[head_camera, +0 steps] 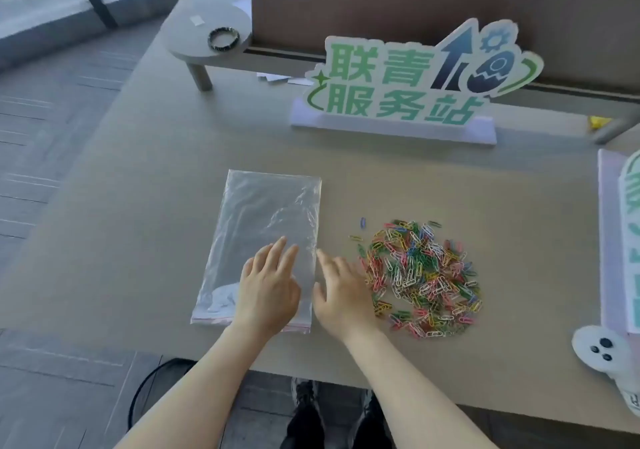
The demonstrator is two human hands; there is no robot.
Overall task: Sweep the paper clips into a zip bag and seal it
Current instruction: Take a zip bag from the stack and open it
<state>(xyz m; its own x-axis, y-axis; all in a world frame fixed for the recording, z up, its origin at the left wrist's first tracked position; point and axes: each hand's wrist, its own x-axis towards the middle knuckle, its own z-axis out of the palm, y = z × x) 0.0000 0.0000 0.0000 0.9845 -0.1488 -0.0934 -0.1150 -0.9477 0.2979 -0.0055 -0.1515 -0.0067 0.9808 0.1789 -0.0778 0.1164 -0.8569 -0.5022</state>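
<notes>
1. The left hand (268,291) lies flat, fingers spread, palm down on the near end of the zip bag (266,237), gripping nothing.
2. The right hand (341,294) is open and empty, fingers extended toward the bag's right edge, just beside it.
3. The clear bag lies flat on the table (138,206), its red-lined seal edge nearest the person.
4. The paper clips (420,277) sit in a loose coloured heap just right of the right hand, outside the bag.
5. A green-lettered sign (408,81) stands well beyond.
</notes>
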